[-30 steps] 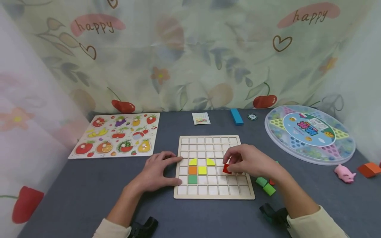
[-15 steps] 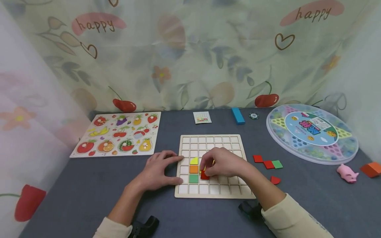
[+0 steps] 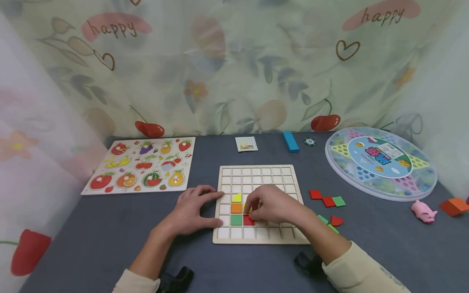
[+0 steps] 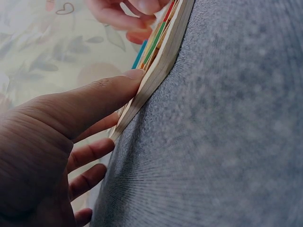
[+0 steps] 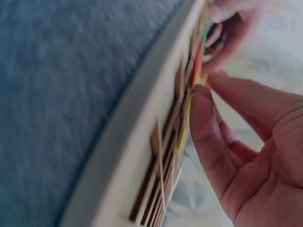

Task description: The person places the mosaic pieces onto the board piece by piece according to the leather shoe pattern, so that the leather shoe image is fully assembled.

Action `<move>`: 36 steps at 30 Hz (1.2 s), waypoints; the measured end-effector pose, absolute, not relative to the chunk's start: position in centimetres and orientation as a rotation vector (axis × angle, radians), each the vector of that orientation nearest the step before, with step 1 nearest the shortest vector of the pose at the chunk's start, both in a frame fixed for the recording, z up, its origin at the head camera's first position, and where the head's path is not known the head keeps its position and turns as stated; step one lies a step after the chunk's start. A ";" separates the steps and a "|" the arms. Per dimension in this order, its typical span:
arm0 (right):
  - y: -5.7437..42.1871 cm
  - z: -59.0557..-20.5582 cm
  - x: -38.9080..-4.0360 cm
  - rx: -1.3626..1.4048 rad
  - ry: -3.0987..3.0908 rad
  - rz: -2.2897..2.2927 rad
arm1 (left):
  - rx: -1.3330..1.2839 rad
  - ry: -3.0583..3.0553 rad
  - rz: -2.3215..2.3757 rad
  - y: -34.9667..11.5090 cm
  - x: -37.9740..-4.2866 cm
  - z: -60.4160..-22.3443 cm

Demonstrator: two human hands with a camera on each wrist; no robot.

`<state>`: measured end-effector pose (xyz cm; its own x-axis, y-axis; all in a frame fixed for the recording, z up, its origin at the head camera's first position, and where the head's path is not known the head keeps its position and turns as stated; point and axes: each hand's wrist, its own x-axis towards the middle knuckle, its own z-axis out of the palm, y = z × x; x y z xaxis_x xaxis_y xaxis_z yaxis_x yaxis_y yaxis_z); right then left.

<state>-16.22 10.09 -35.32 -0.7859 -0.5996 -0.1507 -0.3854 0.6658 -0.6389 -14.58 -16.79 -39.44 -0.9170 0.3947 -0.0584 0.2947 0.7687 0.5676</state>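
A wooden grid board [image 3: 261, 241] lies on the table. My left hand [image 3: 192, 209] rests at its left edge, with thumb and index finger spread along the rim and touching it; the left wrist view shows the thumb [image 4: 106, 97] on that rim. A red square tile [image 3: 248, 220] sits in a cell just right of a green tile [image 3: 236, 220]. Over the red tile is my right hand [image 3: 275, 203], thumb and fingers slightly apart with the thumb at the tile's far edge. An orange tile [image 3: 236, 208] and a yellow tile [image 3: 237, 198] fill cells above. My right hand partly hides other yellow tiles.
Loose red tiles [image 3: 315, 194] and green tiles [image 3: 338, 201] lie right of the board. Farther right are a round game board [image 3: 381, 185], a pink pig [image 3: 424, 212] and an orange block [image 3: 454, 208]. A fruit puzzle [image 3: 143, 165], pattern card [image 3: 246, 144] and blue block [image 3: 291, 142] stand behind.
My right hand has carried the red tile leftward across the board, and it now lies flat in the cell beside the green tile. My left hand keeps its place.
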 end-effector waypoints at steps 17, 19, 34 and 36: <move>19.8 -34.1 -17.3 -0.497 2.556 -0.985 | 0.547 2.801 0.820 -16.8 -14.7 -39.1; 20.9 -34.2 -17.5 -0.486 2.562 -0.993 | 0.544 2.798 0.820 -16.8 -14.7 -39.1; 25.9 -35.5 -18.9 -0.349 2.678 -0.761 | 0.541 2.800 0.841 -16.9 -14.7 -39.6; 25.9 -35.6 -19.0 -0.330 2.669 -0.752 | 0.538 2.800 0.841 -16.9 -14.7 -39.6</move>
